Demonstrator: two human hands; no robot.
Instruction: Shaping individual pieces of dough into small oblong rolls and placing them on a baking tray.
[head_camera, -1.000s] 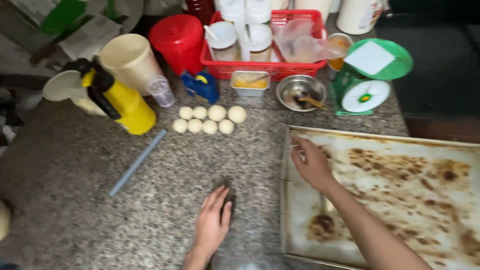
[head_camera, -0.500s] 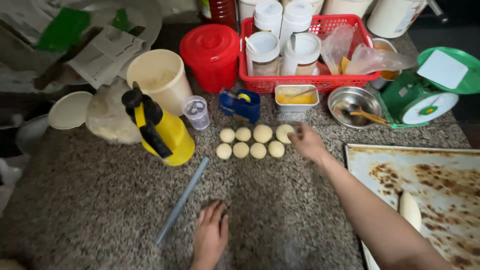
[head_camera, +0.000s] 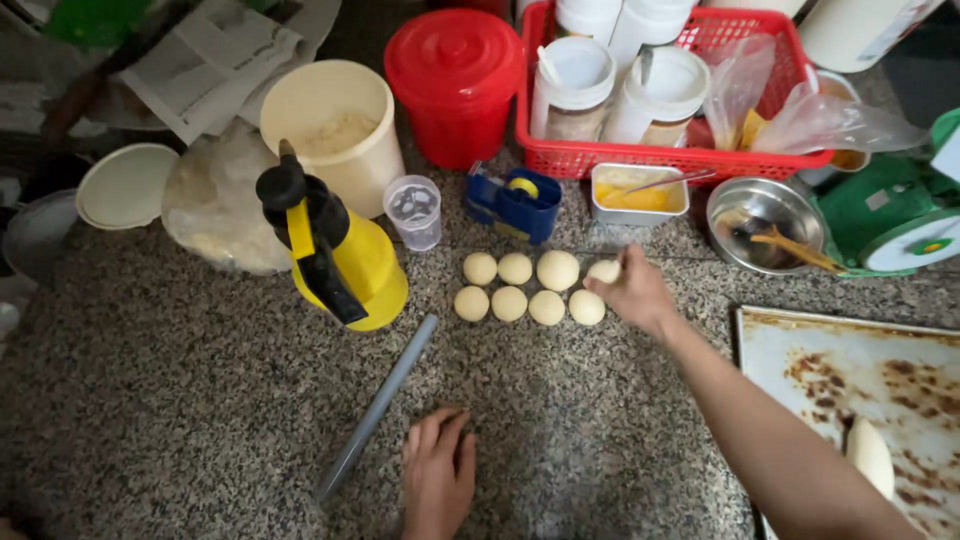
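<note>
right hand (head_camera: 632, 292) gripping dough ball (head_camera: 603, 271) | left hand (head_camera: 438, 478) flat on counter (head_camera: 180, 400)

Bare granite counter (head_camera: 180, 400) lies open left of the grey rod (head_camera: 375, 410), while the yellow spray bottle (head_camera: 340, 250), blue tape dispenser (head_camera: 513, 203) (just behind) and metal tray (head_camera: 850, 350) hem the dough balls (head_camera: 530, 287).

Right hand (head_camera: 632, 292) grips a dough ball (head_camera: 603, 271); left hand (head_camera: 438, 480) rests flat.
</note>
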